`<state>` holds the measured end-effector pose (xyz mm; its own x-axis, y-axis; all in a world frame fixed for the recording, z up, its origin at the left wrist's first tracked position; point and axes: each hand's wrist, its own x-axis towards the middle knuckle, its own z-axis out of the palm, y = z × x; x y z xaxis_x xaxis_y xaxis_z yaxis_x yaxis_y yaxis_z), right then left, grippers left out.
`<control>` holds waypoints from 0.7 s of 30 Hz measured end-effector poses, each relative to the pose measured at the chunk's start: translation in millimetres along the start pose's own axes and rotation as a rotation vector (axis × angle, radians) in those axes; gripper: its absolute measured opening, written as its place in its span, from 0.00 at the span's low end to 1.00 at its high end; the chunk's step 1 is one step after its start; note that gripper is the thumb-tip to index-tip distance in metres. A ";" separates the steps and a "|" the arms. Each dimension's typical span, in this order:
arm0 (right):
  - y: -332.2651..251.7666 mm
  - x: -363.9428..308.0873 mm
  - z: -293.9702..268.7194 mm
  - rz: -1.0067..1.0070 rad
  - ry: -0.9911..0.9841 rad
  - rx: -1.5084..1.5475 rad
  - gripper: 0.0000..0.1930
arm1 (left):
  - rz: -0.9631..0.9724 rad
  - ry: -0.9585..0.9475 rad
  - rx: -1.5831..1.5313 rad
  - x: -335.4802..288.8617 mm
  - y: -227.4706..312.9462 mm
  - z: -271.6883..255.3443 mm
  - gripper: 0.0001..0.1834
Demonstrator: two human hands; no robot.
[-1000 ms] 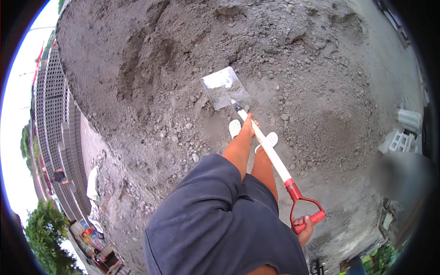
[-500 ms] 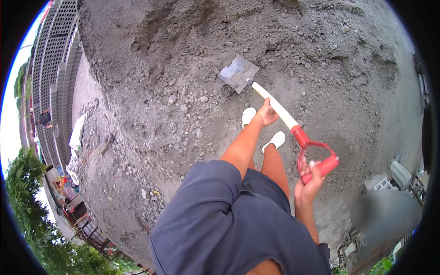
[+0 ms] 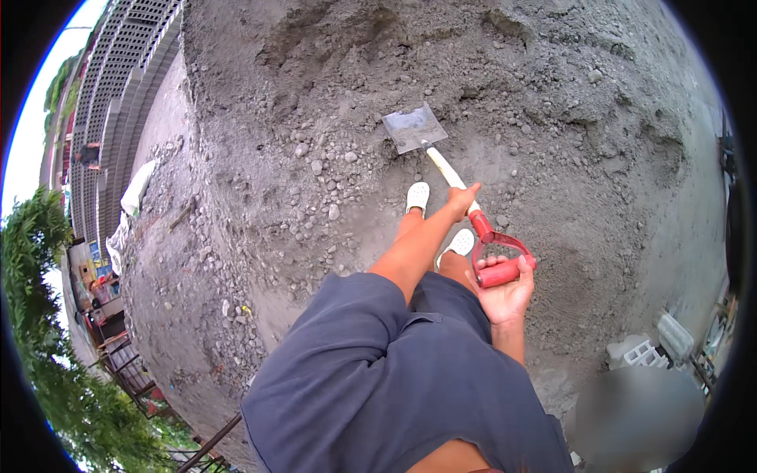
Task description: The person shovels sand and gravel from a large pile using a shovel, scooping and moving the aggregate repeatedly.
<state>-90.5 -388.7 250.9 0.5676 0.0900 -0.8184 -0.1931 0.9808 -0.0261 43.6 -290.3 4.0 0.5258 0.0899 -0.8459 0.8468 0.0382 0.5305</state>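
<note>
One shovel (image 3: 445, 167) within curled fingers (image 3: 492, 261)

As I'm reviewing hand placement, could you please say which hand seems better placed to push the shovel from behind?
Probably the right hand: it holds the red D-handle opposite the blade, while the left hand is on the white shaft.

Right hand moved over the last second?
Yes: forward. Judged against the right white clog, the right hand and the shovel's red D-grip are now much nearer.
</note>
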 end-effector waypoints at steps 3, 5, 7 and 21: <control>3.2 -2.2 12.9 -0.048 0.072 -0.018 0.11 | -0.021 -0.057 0.071 -10.1 12.1 -26.4 0.34; 15.4 15.3 6.2 0.030 0.036 -0.055 0.10 | -0.149 -0.082 0.015 -2.3 9.0 -50.6 0.34; 16.6 21.2 23.3 0.073 0.094 -0.049 0.08 | -0.219 -0.098 -0.221 -30.7 26.0 -40.0 0.34; 24.4 44.2 82.0 0.095 0.232 -0.067 0.07 | -0.421 -0.081 -0.370 -23.6 73.0 -48.8 0.15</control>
<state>-4.5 -346.6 261.2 0.3474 0.1312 -0.9285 -0.2933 0.9557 0.0253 89.1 -241.1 65.3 0.1654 -0.0844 -0.9826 0.9081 0.4016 0.1184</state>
